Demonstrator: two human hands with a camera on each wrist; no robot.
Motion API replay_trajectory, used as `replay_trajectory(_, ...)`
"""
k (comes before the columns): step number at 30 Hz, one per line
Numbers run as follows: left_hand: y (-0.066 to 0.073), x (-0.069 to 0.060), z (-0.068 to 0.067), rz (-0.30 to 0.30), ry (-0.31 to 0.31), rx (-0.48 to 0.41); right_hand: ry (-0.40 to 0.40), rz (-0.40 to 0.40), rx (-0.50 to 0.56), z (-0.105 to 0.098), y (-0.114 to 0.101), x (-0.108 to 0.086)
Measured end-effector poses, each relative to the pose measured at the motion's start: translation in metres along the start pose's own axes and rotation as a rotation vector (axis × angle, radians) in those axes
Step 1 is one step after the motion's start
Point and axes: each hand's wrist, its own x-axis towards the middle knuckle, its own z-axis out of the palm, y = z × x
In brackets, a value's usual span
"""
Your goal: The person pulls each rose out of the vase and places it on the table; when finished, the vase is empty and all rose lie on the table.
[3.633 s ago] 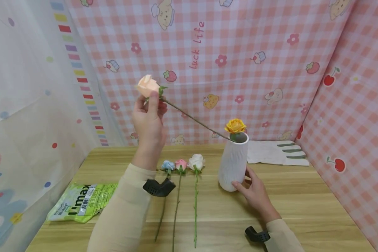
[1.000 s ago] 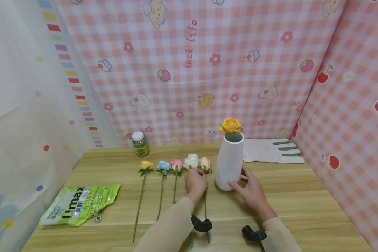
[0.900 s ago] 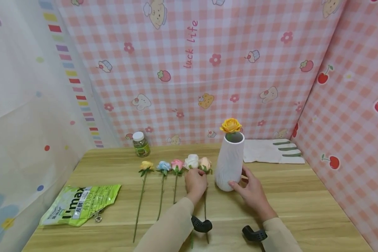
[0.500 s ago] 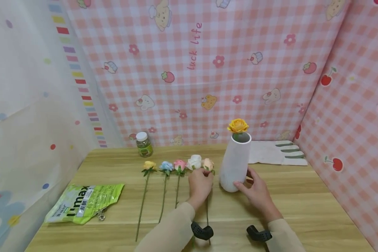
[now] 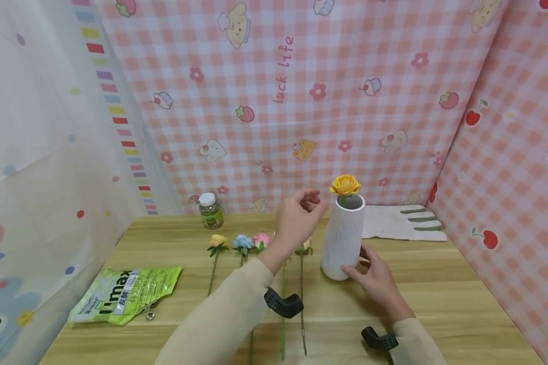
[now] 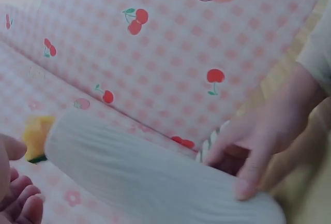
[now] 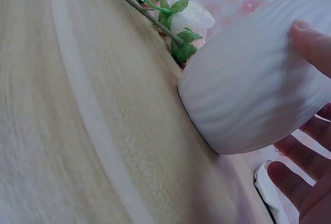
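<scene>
My left hand [image 5: 299, 215] is raised just left of the vase's mouth, fingers loosely bent and holding nothing. Thumb and fingers of my right hand [image 5: 376, 279] grip the white ribbed vase [image 5: 342, 243] low on its right side. A golden-yellow rose [image 5: 345, 185] stands in the vase. On the table lie a pale yellow rose [image 5: 218, 241], a blue rose [image 5: 243, 242], a pink rose [image 5: 262, 240] and a peach rose [image 5: 307, 245], partly hidden by my left hand. A white rose [image 7: 192, 17] shows in the right wrist view; my left arm hides its bloom from the head.
A green and white bag [image 5: 125, 296] with a metal clip [image 5: 149, 314] lies at the table's left. Near the back edge stands a small white-lidded jar [image 5: 211, 210]. Behind the vase, a white glove with green stripes [image 5: 404, 223] lies flat. Checked cloth [image 5: 374, 126] hangs behind the table.
The peach rose, earlier held up in my left hand, now lies on the table beside the white rose. My left hand has let go and risen toward the vase's mouth. The right hand keeps its grip.
</scene>
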Motion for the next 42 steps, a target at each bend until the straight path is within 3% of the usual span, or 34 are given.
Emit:
replay_trajectory(3,0.010,0.013,0.000,-0.017,-0.085,0.003,0.004,-0.006,0.007,0.000,0.001,0.000)
replay_trajectory(8,0.016,0.030,0.008,-0.118,-0.206,-0.016,0.005,-0.007,0.025,0.000,0.002,0.000)
replay_trajectory(13,0.015,0.037,0.019,-0.164,-0.281,-0.039,0.003,-0.012,0.032,0.001,0.002,0.000)
replay_trajectory(22,0.011,0.031,0.026,-0.196,-0.276,-0.028,-0.007,0.004,0.034,0.001,0.000,0.001)
replay_trajectory(30,0.012,0.028,0.030,-0.189,-0.208,-0.058,-0.007,0.016,0.041,0.000,0.001,0.000)
replay_trajectory(38,0.012,0.032,0.037,-0.223,-0.258,-0.035,-0.008,0.012,0.037,0.000,0.000,-0.001)
replay_trajectory(42,0.012,0.032,0.040,-0.249,-0.232,-0.066,-0.006,-0.003,0.035,0.000,0.000,0.000)
